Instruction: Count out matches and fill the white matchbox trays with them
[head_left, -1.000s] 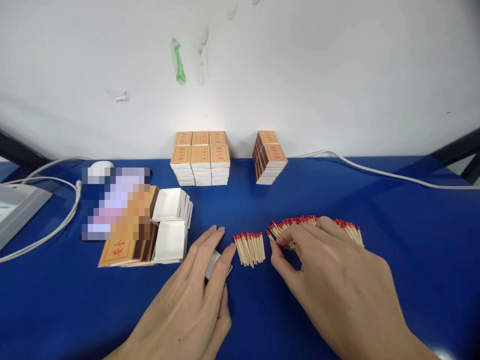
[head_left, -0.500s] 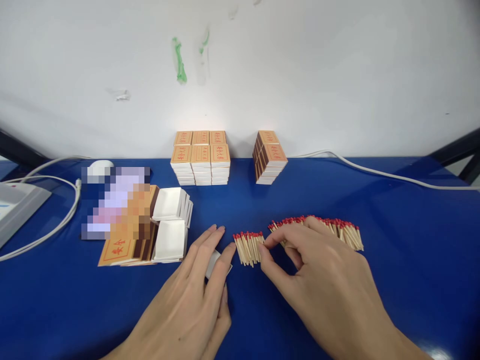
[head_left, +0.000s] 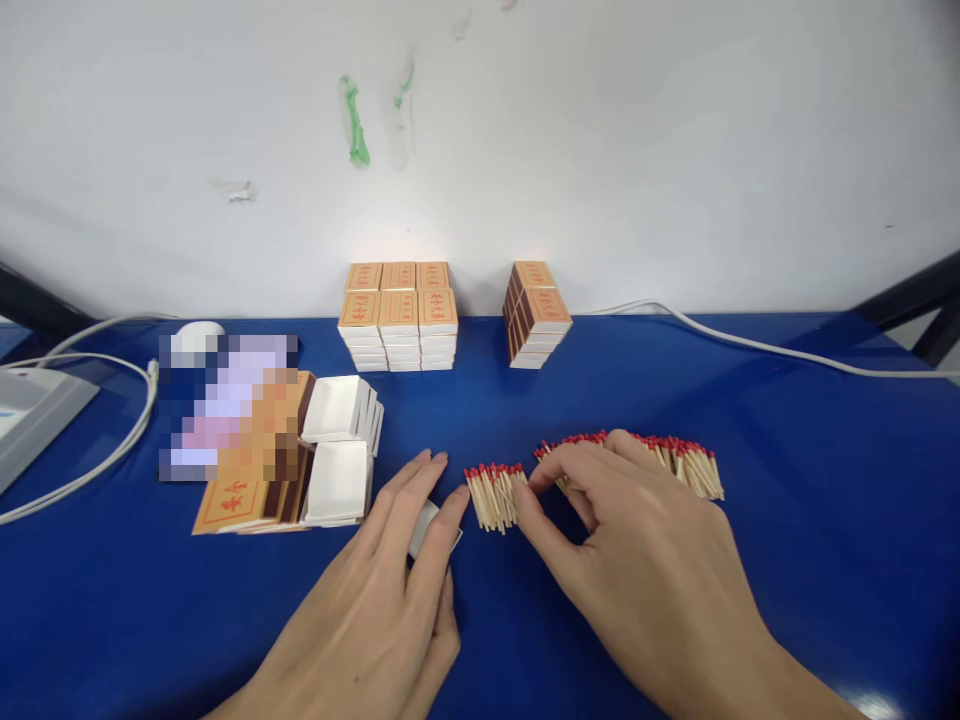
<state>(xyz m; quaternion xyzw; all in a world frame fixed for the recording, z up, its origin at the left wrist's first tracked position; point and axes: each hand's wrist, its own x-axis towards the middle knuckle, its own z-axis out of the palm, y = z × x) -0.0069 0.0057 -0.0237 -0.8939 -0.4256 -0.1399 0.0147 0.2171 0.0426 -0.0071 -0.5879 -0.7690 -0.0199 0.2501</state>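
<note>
A small white matchbox tray lies mostly hidden under my left hand, whose fingers and thumb are closed around it. Right of that hand, a small group of red-headed matches lies side by side on the table. My right hand has thumb and index finger pinched on the matches at the right edge of this group. Its other fingers curl over a longer row of matches, partly covering it.
White empty trays and flat orange matchbox sleeves lie at left. Stacked matchboxes and a smaller stack stand by the wall. A white cable crosses the blue table; a white device sits far left.
</note>
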